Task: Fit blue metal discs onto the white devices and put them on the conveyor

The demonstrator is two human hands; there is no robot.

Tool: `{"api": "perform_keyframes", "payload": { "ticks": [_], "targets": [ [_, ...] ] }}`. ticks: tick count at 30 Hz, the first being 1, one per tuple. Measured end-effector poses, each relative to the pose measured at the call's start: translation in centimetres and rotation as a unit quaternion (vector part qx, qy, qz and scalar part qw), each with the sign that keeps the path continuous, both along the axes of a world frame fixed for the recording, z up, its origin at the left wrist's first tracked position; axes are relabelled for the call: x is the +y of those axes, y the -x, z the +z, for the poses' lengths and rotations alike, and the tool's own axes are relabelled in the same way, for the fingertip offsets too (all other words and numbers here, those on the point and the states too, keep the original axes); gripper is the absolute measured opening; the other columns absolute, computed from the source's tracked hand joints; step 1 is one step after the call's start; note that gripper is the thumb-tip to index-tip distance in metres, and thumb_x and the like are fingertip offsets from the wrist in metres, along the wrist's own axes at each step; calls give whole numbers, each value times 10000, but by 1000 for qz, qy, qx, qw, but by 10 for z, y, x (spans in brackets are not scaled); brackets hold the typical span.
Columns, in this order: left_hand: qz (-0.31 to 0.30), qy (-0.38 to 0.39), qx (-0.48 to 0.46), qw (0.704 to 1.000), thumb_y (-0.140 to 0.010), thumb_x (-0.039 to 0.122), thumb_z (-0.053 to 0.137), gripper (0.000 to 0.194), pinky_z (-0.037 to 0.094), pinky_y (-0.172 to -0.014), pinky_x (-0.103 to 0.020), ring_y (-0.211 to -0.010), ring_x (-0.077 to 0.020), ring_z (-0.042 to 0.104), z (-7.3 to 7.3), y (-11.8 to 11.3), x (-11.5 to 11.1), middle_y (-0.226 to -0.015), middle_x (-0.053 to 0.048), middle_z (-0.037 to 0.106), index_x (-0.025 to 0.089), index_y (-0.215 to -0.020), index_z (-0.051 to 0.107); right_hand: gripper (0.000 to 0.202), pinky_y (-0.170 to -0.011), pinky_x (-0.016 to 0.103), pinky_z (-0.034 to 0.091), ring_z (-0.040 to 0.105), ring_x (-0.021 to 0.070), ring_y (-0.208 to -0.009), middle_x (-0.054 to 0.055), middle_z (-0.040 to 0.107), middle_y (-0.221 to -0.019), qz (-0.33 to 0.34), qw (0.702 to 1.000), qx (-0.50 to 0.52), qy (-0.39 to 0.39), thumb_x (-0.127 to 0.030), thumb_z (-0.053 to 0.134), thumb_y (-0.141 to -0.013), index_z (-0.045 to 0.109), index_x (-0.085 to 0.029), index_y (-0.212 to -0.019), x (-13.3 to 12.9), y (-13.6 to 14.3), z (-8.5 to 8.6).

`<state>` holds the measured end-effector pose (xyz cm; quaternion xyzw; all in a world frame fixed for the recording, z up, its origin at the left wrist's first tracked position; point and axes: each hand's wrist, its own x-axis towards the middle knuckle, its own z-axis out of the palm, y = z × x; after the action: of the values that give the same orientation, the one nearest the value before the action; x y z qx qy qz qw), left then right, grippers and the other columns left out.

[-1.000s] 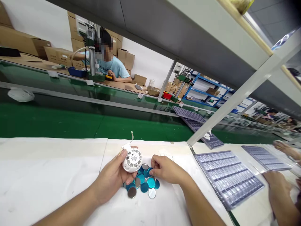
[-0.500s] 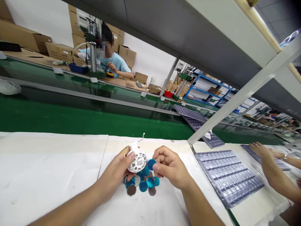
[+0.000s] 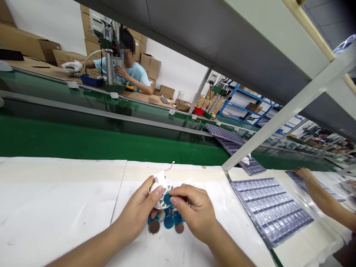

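My left hand [image 3: 139, 207] grips a round white slotted housing [image 3: 161, 185] by its left side, and a yellow wire and a pale lead stick out of its top. Between the thumb and fingers of my right hand [image 3: 196, 213] is a blue disc [image 3: 167, 198], held against the face of the housing. Just below both hands lies a pile of discs [image 3: 168, 222], some blue and some brownish with metal rims; my hands cover part of it.
A clear compartment tray [image 3: 274, 211] lies to the right, near another person's arm [image 3: 325, 200]. Beyond the white work surface [image 3: 55, 207] runs a green belt [image 3: 69, 137]. A slanted post [image 3: 278, 120] rises at right. Across the belt, a person sits by a press [image 3: 109, 55].
My right hand has moved left with the blue disc, from beside the housing onto its face. Across the belt, the person's gloved hand has moved left. White parts on the far belt have shifted right.
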<state>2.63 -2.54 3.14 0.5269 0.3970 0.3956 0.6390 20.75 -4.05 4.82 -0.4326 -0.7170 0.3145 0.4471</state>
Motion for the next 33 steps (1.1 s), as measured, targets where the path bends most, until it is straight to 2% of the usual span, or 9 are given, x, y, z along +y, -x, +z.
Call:
{"api": "perform_keyframes", "payload": {
  "ticks": [3, 7, 9, 11, 14, 17, 19, 24, 33],
  "targets": [
    [0, 3, 0, 1000, -928, 596, 471, 372, 444, -543, -273, -614, -178, 618, 0, 0, -2, -709, 2, 594, 236, -1015, 498, 106, -594, 291, 516, 634, 152, -626, -8, 683, -757, -3, 1000, -12, -2, -221, 629, -910, 703, -264, -971, -2, 2, 0],
    [-13, -3, -35, 999, -883, 606, 548, 495, 430, -531, -265, -612, -176, 571, 4, 0, -8, -685, 4, 590, 233, -1198, 461, 134, -499, 246, 458, 541, 115, -511, -52, 560, -655, -17, 995, 20, 99, -240, 632, -889, 640, -266, -1020, -4, 2, -4],
    [-33, 7, -56, 998, -850, 583, 615, 587, 413, -512, -261, -613, -178, 551, 7, 0, -9, -680, 11, 576, 240, -1278, 408, 262, -481, 227, 442, 514, 113, -528, -60, 508, -673, -43, 988, 55, 141, -287, 702, -835, 600, -275, -1077, -2, 2, -4],
    [-54, 21, -62, 996, -849, 547, 636, 585, 403, -506, -264, -600, -176, 533, 9, 2, -9, -675, 15, 563, 249, -1288, 390, 432, -508, 228, 471, 551, 136, -628, -23, 551, -798, -52, 983, 94, 147, -364, 782, -757, 570, -274, -1122, 1, 3, -3],
    [-89, 14, -77, 993, -873, 531, 610, 423, 403, -536, -280, -569, -150, 488, 10, 3, -9, -680, 8, 556, 227, -1141, 488, 604, -489, 247, 500, 617, 163, -664, 56, 605, -1013, 50, 961, 174, 209, -541, 771, -729, 509, -266, -1199, 0, 9, 1],
    [-111, 20, -94, 989, -874, 567, 591, 419, 404, -570, -288, -567, -140, 466, 9, 3, -14, -666, 11, 543, 210, -1087, 544, 678, -496, 281, 530, 663, 181, -616, 72, 646, -997, 170, 902, 261, 298, -639, 700, -766, 427, -259, -1256, -7, 20, 2],
    [-94, 32, -91, 991, -857, 590, 600, 476, 408, -573, -289, -566, -144, 462, 8, 1, -19, -666, 15, 539, 215, -1147, 551, 675, -525, 304, 553, 681, 199, -627, 61, 663, -937, 176, 887, 303, 302, -632, 714, -762, 414, -256, -1236, -13, 27, -1],
    [-51, 55, -99, 992, -798, 600, 660, 542, 425, -566, -285, -598, -158, 486, 13, -2, -25, -749, -7, 578, 236, -1190, 576, 710, -516, 312, 564, 673, 205, -613, 37, 657, -861, 108, 897, 335, 267, -623, 760, -724, 396, -260, -1213, -21, 34, -10],
    [-52, 86, -141, 985, -758, 525, 721, 423, 353, -505, -234, -586, -136, 439, 21, -2, -23, -725, -2, 582, 242, -1060, 633, 763, -660, 304, 571, 661, 185, -765, 47, 638, -1035, 155, 895, 331, 255, -454, 856, -692, 415, -298, -1294, -17, 32, -17]
  ]
}}
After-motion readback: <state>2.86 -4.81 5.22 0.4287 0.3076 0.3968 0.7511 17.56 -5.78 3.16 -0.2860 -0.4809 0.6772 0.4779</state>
